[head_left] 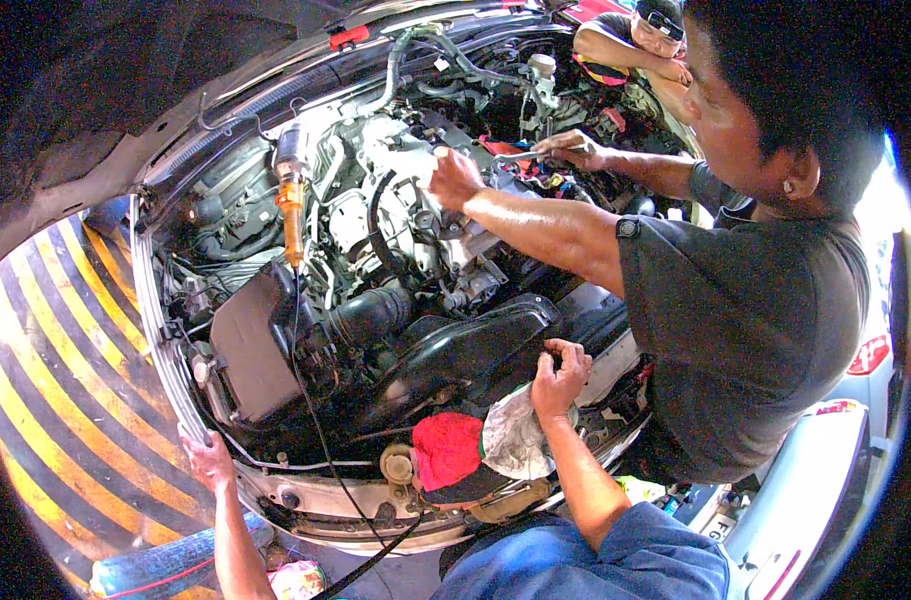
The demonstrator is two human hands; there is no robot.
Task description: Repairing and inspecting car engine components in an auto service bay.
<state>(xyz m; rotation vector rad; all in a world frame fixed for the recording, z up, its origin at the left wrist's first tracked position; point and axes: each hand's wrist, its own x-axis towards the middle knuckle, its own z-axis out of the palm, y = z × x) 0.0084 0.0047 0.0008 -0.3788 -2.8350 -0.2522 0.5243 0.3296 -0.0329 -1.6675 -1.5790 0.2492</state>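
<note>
My left hand (207,458) rests on the fender edge (171,385) at the left of the open engine bay, its fingers laid against the metal. Beside a crumpled white rag (516,437), my right hand (562,380) hovers over the front of the bay. Its fingers are loosely curled, with the thumb apart and nothing visible between them. A red cloth (447,450) lies next to the rag. Below my hands' level sit a black air duct cover (465,355) and a dark airbox (255,345). The engine (350,220) fills the middle.
A co-worker in a dark shirt (745,320) leans in from the right, one hand on the engine, the other holding a wrench (520,157). Another person (625,50) leans at the far right. An orange work light (292,215) hangs with its black cord (310,410) trailing forward.
</note>
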